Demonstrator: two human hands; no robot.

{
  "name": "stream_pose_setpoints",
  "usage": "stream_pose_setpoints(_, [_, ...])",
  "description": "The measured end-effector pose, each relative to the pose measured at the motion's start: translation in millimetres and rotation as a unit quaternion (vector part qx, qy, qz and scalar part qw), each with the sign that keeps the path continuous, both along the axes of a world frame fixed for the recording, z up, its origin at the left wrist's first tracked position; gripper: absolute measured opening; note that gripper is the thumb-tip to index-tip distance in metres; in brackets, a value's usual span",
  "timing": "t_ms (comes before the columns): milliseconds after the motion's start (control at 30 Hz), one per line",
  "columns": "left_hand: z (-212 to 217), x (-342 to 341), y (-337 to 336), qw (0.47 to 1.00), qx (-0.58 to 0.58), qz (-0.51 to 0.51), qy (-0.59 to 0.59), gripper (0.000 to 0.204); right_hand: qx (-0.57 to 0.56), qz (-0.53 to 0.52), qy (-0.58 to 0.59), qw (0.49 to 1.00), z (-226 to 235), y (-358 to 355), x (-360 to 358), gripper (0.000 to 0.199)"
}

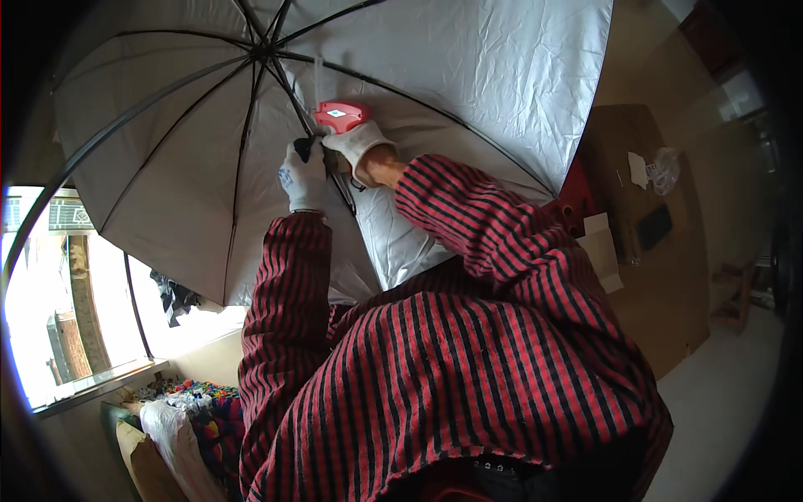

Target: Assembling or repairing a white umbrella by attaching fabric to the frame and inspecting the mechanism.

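Note:
An open umbrella (180, 125) with a silver-grey inner side and black ribs spreads in front of me. My right hand (355, 146), in a white glove, is closed around a red tool (341, 115) that looks like a tagging gun, with a pale label on its side. A clear strip stands up from it against the umbrella cloth. Just to the left, my left hand (301, 177), in a white glove with blue print, pinches a small black piece (304, 147) beside a black rib. What that piece belongs to is hard to make out. The tool's tip is hidden.
At the right is a brown table (669, 276) with a clear crumpled plastic bag (666, 170), a dark flat object (655, 227) and an open white box (599, 249). A bright window (71, 293) is at the left. Below it, a white sack (171, 448) stands beside colourful material (209, 402).

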State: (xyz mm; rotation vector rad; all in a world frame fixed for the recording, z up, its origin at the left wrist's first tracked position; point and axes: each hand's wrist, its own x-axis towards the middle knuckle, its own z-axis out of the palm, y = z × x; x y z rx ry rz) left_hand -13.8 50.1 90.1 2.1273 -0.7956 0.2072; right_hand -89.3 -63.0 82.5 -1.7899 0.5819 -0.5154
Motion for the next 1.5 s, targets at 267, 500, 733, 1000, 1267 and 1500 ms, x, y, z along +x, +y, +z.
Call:
stream_pose_setpoints(267, [6.1, 20.4, -5.2, 0.996, -0.024, -0.014, 0.088, 0.017, 0.021, -0.004, 0.01, 1.0, 14.4, 11.5, 2.9, 0.032])
stream_pose_setpoints(500, [27.9, 12.4, 1.6, 0.978, -0.079, -0.06, 0.181, 0.014, 0.084, 0.04, 0.051, 0.994, 22.9, 7.8, -7.7, 0.038])
stream_pose_setpoints(733, [14.0, 22.7, 5.6, 0.957, -0.162, -0.09, 0.221, 0.012, 0.39, 0.18, -0.076, 0.9, 38.9, -10.7, -33.5, 0.035])
stream_pose_setpoints(1000, [18.6, 21.3, 5.2, 0.952, -0.137, -0.105, 0.251, 0.014, 0.471, 0.202, -0.031, 0.858, 41.1, -27.4, -29.2, 0.023])
stream_pose_setpoints(1267, [39.9, -5.0, 1.1, 0.913, -0.189, -0.124, 0.338, 0.009, 0.524, 0.27, -0.018, 0.808, 44.0, -29.5, -25.6, 0.026])
stream_pose_setpoints(1500, [29.6, 12.6, 0.7, 0.979, -0.051, -0.092, 0.172, 0.01, 0.519, 0.201, -0.003, 0.831, 45.8, -21.6, -20.3, 0.025])
